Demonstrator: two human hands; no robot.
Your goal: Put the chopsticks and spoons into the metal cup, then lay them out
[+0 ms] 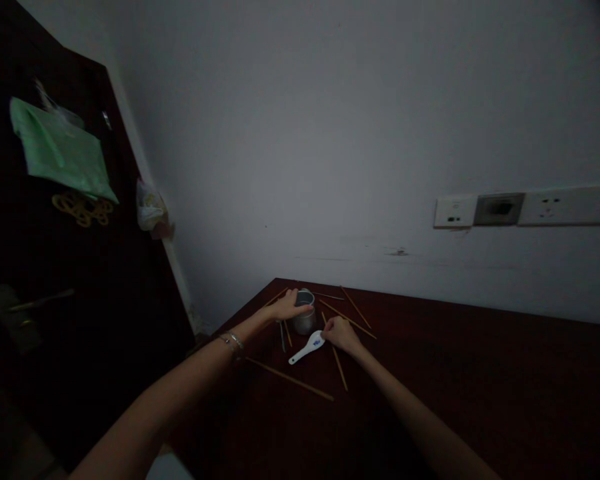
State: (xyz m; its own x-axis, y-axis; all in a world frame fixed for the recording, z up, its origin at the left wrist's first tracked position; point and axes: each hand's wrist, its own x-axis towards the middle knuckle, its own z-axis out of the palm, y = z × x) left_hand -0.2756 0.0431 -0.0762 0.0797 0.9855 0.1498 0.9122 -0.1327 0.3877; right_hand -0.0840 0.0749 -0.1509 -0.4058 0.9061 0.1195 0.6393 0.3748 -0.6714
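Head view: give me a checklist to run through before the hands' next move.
1. Left grip on the container: ok, the hand is at its rim and side.
2. Container upright: ok, its opening faces up.
3. Right grip at the white spoon: ok, the fingertips are at the bowl end.
4. Spoon lifted off the table: cannot tell from this angle.
5. Container's contents: cannot tell, too dark inside.
6. Wooden sticks gathered together: not ok, they lie scattered around the container.
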